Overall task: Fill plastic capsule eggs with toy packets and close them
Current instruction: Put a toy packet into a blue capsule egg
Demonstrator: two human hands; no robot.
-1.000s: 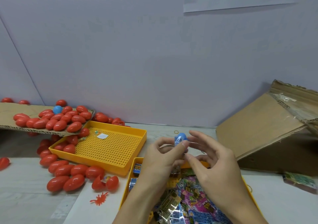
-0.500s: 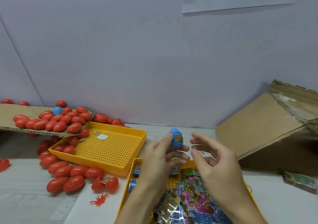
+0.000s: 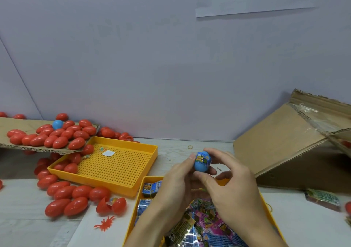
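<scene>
We hold a blue egg [image 3: 202, 161] up over the far end of the near yellow tray [image 3: 141, 195]. Our left hand [image 3: 175, 182] grips its left side. Our right hand [image 3: 230, 178] curls round its right side. Toy packets [image 3: 205, 220] lie in that tray. Red eggs [image 3: 64, 193] sit on the left, by the other yellow tray [image 3: 144, 159]. A cardboard box [image 3: 284, 142] sits far right.

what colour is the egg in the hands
Blue, with a printed label, clearest in the head view: egg, left hand, right hand.
</scene>
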